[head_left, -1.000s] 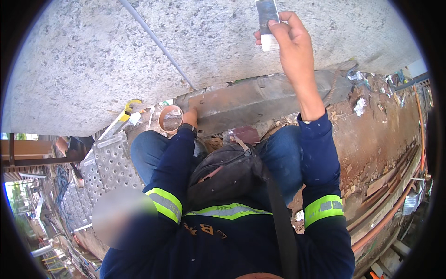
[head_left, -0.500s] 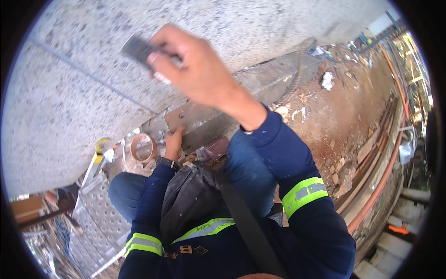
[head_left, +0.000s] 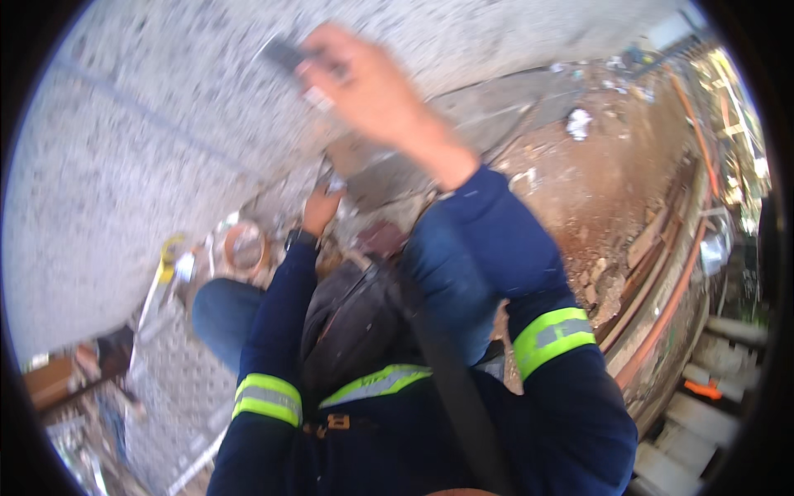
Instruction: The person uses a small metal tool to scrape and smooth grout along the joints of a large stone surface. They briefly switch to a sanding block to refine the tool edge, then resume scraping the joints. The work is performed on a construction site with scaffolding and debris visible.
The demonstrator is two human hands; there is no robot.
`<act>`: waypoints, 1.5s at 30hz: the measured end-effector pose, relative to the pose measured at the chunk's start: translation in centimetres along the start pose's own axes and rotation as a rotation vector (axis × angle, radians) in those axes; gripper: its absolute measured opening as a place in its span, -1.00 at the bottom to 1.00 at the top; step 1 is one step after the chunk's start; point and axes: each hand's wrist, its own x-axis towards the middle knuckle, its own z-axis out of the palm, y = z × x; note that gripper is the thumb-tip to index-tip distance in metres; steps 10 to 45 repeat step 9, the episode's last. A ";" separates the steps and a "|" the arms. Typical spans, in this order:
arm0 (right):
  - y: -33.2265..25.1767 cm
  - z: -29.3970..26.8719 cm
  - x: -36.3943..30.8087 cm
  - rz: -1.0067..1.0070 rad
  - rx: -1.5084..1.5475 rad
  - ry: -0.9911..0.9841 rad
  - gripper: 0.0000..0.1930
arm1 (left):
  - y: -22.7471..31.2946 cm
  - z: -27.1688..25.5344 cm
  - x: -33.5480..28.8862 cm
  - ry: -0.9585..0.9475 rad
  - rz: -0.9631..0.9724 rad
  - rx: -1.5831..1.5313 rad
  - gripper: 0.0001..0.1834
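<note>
Raised in front of the speckled grey wall (head_left: 190, 99), my right hand (head_left: 364, 87) is closed round a dark, flat, straight-edged tool (head_left: 284, 53) that looks like a scraper. Motion blurs both hand and tool. My left hand (head_left: 319, 209) is low by the foot of the wall, its thumb apart from the fingers. A small whitish bit lies at its fingertips; I cannot tell whether they touch it. Just beyond is a brownish flat piece (head_left: 351, 154) against the concrete ledge (head_left: 463, 103). A brown ring like a tape roll (head_left: 230, 250) sits left of that hand.
A yellow hooked tool (head_left: 169, 258) and a perforated metal plate (head_left: 169, 388) are at left. Beside my knee lies a reddish-brown block (head_left: 382, 239). Rubble, crumpled white paper (head_left: 579, 124), planks and an orange pipe (head_left: 662, 331) line the dirt at right. A dark bag (head_left: 351, 322) hangs at my front.
My right hand has moved right and slightly up with the dark tool. My left hand has shifted up toward the wall, off the brownish piece's lower edge. The view has tilted slightly.
</note>
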 end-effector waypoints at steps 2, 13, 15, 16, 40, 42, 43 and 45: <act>-1.4 -1.4 -0.6 0.053 0.075 -0.020 -0.84 | -4.8 -2.0 -1.9 0.089 -0.099 0.034 -0.26; -3.8 -2.1 -1.3 -0.097 0.271 -0.032 -0.92 | -7.0 -2.0 -7.2 -0.157 -0.229 0.541 -0.29; -3.8 -2.1 -1.3 -0.097 0.271 -0.032 -0.92 | -7.0 -2.0 -7.2 -0.157 -0.229 0.541 -0.29; -3.8 -2.1 -1.3 -0.097 0.271 -0.032 -0.92 | -7.0 -2.0 -7.2 -0.157 -0.229 0.541 -0.29; -3.8 -2.1 -1.3 -0.097 0.271 -0.032 -0.92 | -7.0 -2.0 -7.2 -0.157 -0.229 0.541 -0.29; -3.8 -2.1 -1.3 -0.097 0.271 -0.032 -0.92 | -7.0 -2.0 -7.2 -0.157 -0.229 0.541 -0.29; -3.8 -2.1 -1.3 -0.097 0.271 -0.032 -0.92 | -7.0 -2.0 -7.2 -0.157 -0.229 0.541 -0.29; -3.8 -2.1 -1.3 -0.097 0.271 -0.032 -0.92 | -7.0 -2.0 -7.2 -0.157 -0.229 0.541 -0.29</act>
